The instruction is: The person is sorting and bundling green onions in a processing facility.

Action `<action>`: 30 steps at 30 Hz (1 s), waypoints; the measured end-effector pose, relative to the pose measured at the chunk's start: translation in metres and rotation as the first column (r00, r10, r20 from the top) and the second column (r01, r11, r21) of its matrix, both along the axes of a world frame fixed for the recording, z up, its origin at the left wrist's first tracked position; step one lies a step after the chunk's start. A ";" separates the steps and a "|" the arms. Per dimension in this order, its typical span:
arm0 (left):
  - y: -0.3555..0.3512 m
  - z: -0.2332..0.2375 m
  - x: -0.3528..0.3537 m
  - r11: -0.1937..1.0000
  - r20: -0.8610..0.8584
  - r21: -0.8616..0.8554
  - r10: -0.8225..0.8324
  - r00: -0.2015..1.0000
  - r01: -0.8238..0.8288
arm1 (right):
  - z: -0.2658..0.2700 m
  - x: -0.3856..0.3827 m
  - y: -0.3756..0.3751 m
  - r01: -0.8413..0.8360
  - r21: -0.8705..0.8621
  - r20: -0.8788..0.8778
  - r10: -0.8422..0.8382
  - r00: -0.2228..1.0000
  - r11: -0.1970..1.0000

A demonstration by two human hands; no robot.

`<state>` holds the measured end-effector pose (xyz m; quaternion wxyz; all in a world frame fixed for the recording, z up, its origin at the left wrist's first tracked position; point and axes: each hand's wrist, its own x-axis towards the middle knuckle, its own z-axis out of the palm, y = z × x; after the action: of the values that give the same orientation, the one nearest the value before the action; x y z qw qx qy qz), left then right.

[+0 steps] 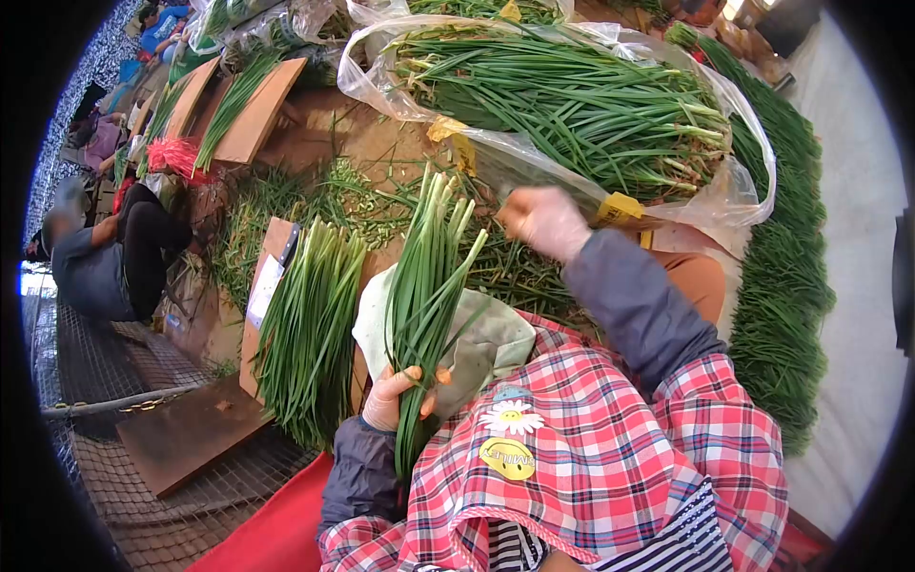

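My left hand point(400, 396), in a thin translucent glove with bare fingertips, is wrapped round a bunch of garlic chives point(424, 276). The pale stem ends point up and away from me, the green leaves down over my lap. Beyond them, to the right, my right hand point(545, 221) is raised with its gloved fingers curled and slightly blurred; anything in them is too small to make out. Beside the held bunch, a larger pile of chives point(310, 334) lies on a wooden board point(271, 250). A knife point(289, 245) with a dark handle rests at that board's upper edge.
A clear plastic bag point(758, 205) of untrimmed chives lies open ahead. Trimmings point(367, 195) litter the ground. A long row of chives point(782, 286) runs down the right. At left, another person point(105, 253) sits near tilted boards point(257, 114); a brown board point(195, 434) lies on netting.
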<state>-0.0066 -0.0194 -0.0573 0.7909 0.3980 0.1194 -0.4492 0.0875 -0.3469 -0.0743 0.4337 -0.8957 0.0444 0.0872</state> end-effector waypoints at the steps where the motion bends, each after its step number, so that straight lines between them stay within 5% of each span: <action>1: 0.003 -0.002 -0.001 1.000 -0.003 -0.013 -0.012 1.000 0.012 | 0.006 0.009 -0.016 0.022 -0.325 0.031 -0.013 0.999 0.946; 3: -0.001 0.011 -0.002 0.999 -0.012 -0.029 0.019 1.000 -0.019 | -0.003 0.014 -0.031 -0.047 -0.487 0.097 0.107 0.990 0.872; 5: -0.004 0.014 -0.002 0.996 -0.018 -0.084 0.005 1.000 -0.007 | 0.009 0.023 -0.033 -0.148 -0.131 0.208 0.173 0.963 0.980; 7: -0.002 0.012 -0.002 0.998 -0.026 -0.055 -0.022 0.999 0.020 | 0.027 0.028 -0.015 -0.361 0.190 0.374 0.273 0.886 0.913; 11: -0.001 0.011 0.003 0.996 -0.024 -0.074 -0.060 0.998 0.059 | 0.022 0.033 0.007 -0.489 -0.240 0.286 0.542 0.790 0.839; 13: 0.001 0.015 0.003 0.995 -0.019 -0.076 -0.065 0.998 0.064 | 0.036 0.027 0.014 -0.429 -0.139 0.236 0.450 0.861 0.893; 15: 0.001 0.016 0.001 0.995 -0.022 -0.085 -0.061 0.998 0.059 | 0.024 0.033 0.017 -0.576 0.007 0.072 0.574 0.816 0.818; 19: 0.003 0.012 0.001 0.992 -0.001 -0.081 -0.101 0.995 0.100 | 0.004 0.025 0.017 -0.605 0.071 0.171 0.587 0.791 0.793; 22: 0.005 0.009 -0.002 0.989 -0.046 -0.131 -0.069 0.997 0.062 | 0.017 0.021 0.028 -0.349 -0.388 0.197 0.447 0.873 0.853; 25: 0.009 0.014 -0.007 0.990 -0.065 -0.136 -0.047 0.997 0.038 | 0.002 0.033 0.002 -0.033 -0.453 0.256 0.165 0.953 0.891; 29: 0.030 0.021 -0.012 0.995 -0.041 -0.101 -0.001 0.999 -0.003 | -0.072 0.026 -0.050 -0.363 -0.801 -0.331 0.153 0.931 0.475; 30: 0.034 0.022 -0.011 0.995 -0.030 -0.095 0.004 1.000 -0.007 | -0.058 0.024 -0.050 -0.341 -0.770 -0.312 0.148 0.939 0.540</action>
<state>-0.0178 0.0145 -0.0357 0.8085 0.3526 0.1109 -0.4580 0.1116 -0.3970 -0.1328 -0.0499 -0.9763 -0.0015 0.2105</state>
